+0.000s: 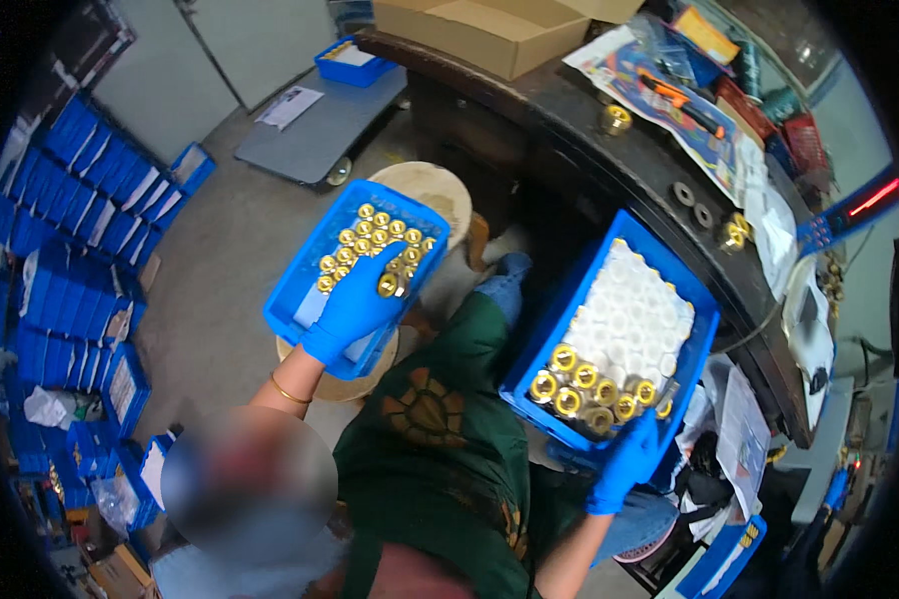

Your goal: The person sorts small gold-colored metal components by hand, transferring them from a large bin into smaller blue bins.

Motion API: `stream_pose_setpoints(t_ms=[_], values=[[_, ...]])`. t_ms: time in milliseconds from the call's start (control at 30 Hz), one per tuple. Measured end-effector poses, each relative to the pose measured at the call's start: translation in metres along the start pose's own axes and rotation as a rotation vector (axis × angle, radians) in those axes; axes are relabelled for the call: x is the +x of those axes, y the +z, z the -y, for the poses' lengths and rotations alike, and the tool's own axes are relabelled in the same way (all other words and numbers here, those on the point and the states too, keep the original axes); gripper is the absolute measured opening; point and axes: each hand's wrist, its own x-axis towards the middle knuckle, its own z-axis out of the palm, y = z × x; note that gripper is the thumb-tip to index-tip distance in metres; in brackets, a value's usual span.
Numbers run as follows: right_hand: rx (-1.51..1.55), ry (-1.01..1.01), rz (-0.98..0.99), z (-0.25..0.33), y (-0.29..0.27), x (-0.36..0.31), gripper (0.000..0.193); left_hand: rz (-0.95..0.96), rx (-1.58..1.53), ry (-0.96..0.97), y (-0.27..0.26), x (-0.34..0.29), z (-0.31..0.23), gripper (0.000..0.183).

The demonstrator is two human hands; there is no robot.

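My left hand, in a blue glove, reaches over a blue bin with rows of brass fittings standing in it. Its fingers are bent around a larger-looking brass fitting. My right hand, also gloved in blue, is at the near right corner of a second blue bin. Its fingers close on a brass fitting there, partly hidden by the glove. In that bin, round white pieces fill the far part, and gold-rimmed fittings lie in the near part.
The left bin rests on round stools. A dark workbench curves along the right, with loose fittings, grey rings, newspaper and an orange-handled tool. Stacked blue bins line the left; a grey trolley stands beyond.
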Motion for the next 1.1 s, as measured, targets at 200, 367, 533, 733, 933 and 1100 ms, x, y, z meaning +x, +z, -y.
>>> stream_pose_setpoints(t_ms=[200,367,533,733,933,1100], values=[[0.073,0.107,-0.118,0.016,0.009,0.0,0.036,0.317,0.374,-0.4,0.03,-0.059,0.089,0.074],[0.085,0.068,-0.07,0.005,0.0,0.002,0.036,0.389,0.299,-0.426,0.055,-0.07,0.126,0.076],[0.124,0.056,-0.114,0.006,-0.007,0.004,0.032,0.36,0.065,-0.25,0.08,-0.077,0.157,0.073],[0.124,0.034,-0.01,0.004,-0.005,0.003,0.032,0.229,0.149,-0.188,0.033,-0.029,0.055,0.042],[0.181,0.102,-0.001,-0.004,-0.011,0.005,0.031,0.38,0.154,0.688,0.056,0.042,-0.151,0.034],[0.187,0.029,0.048,-0.015,-0.006,0.002,0.03,0.412,0.525,0.84,0.102,0.047,-0.17,0.042]])
